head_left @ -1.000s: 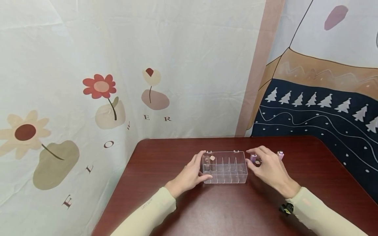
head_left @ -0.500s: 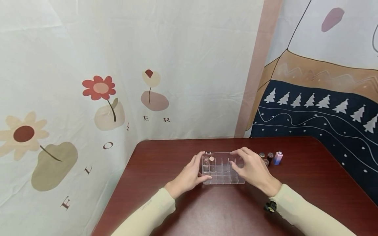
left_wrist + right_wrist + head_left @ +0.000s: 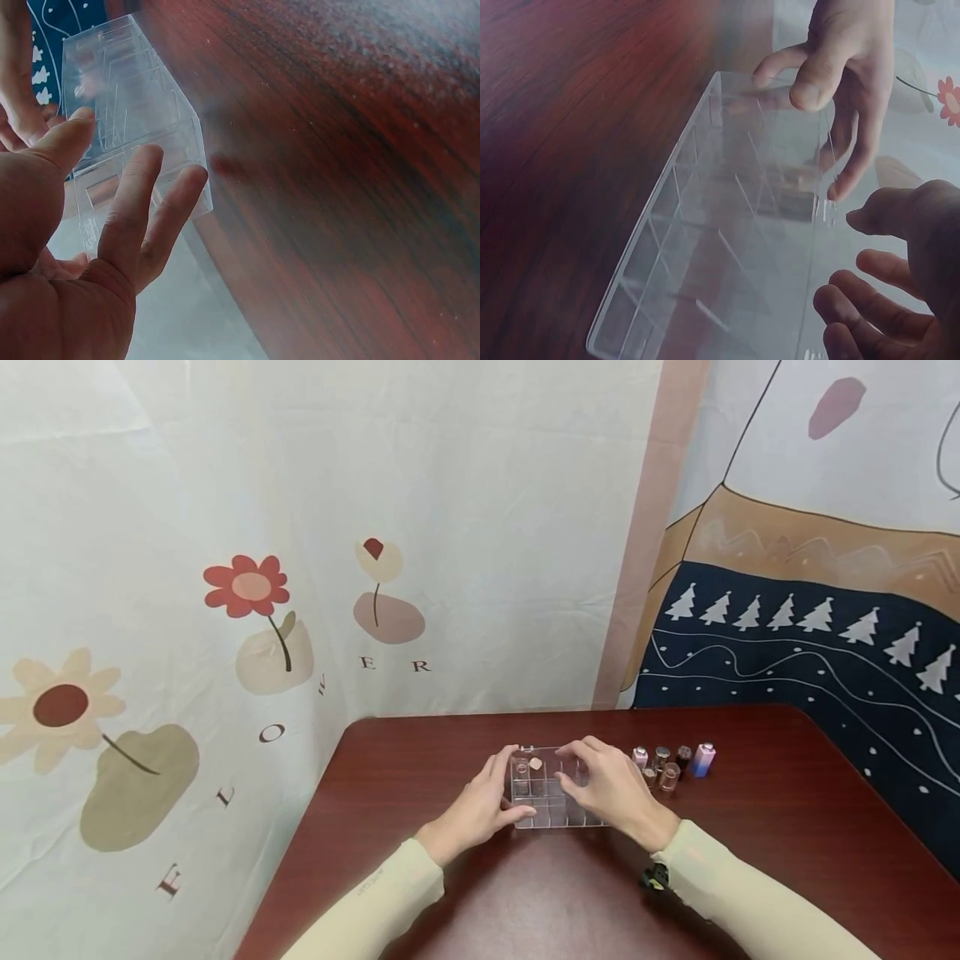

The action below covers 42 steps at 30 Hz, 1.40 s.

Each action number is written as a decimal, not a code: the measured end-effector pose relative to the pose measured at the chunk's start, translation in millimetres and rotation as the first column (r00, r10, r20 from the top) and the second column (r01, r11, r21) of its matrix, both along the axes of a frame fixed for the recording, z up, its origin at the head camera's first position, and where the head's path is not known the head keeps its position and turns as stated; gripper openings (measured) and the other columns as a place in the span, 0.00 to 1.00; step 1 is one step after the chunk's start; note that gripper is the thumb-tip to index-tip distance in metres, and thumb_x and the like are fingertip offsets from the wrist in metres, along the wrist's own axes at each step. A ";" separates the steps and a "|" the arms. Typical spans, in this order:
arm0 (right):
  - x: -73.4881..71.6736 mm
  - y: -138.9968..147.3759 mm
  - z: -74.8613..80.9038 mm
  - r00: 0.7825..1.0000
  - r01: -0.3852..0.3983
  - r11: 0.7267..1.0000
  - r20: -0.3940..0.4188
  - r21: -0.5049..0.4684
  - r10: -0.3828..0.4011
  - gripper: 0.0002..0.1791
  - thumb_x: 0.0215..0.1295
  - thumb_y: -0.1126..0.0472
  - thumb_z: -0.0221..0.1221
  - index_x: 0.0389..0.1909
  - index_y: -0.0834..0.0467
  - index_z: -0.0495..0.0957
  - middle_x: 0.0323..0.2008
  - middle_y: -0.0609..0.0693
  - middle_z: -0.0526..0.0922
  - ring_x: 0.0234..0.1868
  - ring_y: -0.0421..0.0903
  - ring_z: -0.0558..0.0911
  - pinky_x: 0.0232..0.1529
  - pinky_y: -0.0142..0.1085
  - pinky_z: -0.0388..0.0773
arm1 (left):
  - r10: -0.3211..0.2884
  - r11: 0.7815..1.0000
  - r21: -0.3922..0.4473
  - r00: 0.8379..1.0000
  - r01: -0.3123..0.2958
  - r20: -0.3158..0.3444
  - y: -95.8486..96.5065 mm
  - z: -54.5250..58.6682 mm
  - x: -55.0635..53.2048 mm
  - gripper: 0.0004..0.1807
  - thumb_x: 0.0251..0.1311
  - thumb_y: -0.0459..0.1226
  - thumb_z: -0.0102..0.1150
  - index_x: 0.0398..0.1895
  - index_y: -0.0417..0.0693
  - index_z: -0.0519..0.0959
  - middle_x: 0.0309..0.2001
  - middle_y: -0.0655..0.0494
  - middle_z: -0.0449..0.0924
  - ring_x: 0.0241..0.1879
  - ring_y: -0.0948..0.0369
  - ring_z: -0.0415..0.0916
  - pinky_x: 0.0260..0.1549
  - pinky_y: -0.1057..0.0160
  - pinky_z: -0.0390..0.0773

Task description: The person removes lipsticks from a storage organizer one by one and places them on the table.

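A clear plastic compartment box (image 3: pixel 555 810) sits on the table, thin dividers splitting it into rows of cells. My left hand (image 3: pixel 478 797) grips its left end, thumb at the near side and fingers along the end wall. Two small bottles stand in the back-left cells: a clear one (image 3: pixel 521 777) and one with a pale pink top (image 3: pixel 536 764). Over the right part of the box hovers my right hand (image 3: pixel 611 787), hiding some cells. In the right wrist view its thumb and fingers (image 3: pixel 881 307) are spread apart by the hinged edge, holding nothing.
Right of the box several small bottles stand together, among them a pink-and-blue one (image 3: pixel 703 761), a dark one (image 3: pixel 683 757) and a clear one (image 3: pixel 670 778). The dark red table (image 3: pixel 420 752) meets a printed cloth wall (image 3: pixel 487 568) behind.
My right hand has moved left, away from the small bottles and over the compartment box, uncovering the bottles. My left hand keeps its grip at the box's left end.
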State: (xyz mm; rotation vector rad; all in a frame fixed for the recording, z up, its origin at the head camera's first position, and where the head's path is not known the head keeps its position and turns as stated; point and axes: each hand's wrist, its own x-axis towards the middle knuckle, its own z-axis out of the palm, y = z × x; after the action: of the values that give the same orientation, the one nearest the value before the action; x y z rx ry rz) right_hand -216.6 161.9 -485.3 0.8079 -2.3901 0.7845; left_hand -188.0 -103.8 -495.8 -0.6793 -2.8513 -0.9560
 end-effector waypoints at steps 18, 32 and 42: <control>-7.0 -29.5 -4.9 0.992 0.097 0.993 0.071 0.061 -0.101 0.16 0.65 0.51 0.85 0.49 0.51 0.93 0.33 0.46 0.90 0.28 0.40 0.83 0.26 0.36 0.79 | 0.001 1.000 0.000 1.000 -0.001 -0.013 1.1 0.9 1.3 0.56 0.72 0.45 0.84 0.91 0.40 0.56 0.74 0.36 0.76 0.40 0.63 0.90 0.45 0.62 0.92; -10.6 -41.3 -4.1 0.980 0.174 0.977 0.077 0.125 -0.184 0.12 0.64 0.48 0.85 0.41 0.49 0.96 0.31 0.44 0.94 0.27 0.43 0.88 0.25 0.42 0.83 | -0.003 1.000 -0.004 1.000 0.003 -0.008 1.1 1.3 1.2 0.56 0.73 0.45 0.83 0.91 0.40 0.56 0.76 0.35 0.75 0.40 0.63 0.90 0.45 0.63 0.91; -11.7 -46.3 -2.9 0.973 0.192 0.973 0.103 0.132 -0.206 0.09 0.67 0.51 0.83 0.40 0.50 0.95 0.28 0.45 0.93 0.25 0.42 0.85 0.24 0.44 0.83 | -0.005 1.000 0.007 1.000 0.005 0.006 0.8 0.2 1.3 0.56 0.73 0.45 0.83 0.92 0.41 0.56 0.76 0.35 0.75 0.40 0.63 0.90 0.44 0.64 0.91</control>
State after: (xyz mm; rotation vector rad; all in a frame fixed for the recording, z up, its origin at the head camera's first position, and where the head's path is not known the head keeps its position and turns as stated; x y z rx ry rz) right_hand -228.3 115.6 -488.2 0.5696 -2.5946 0.6253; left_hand -186.8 -103.0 -495.6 -0.6841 -2.8513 -0.9703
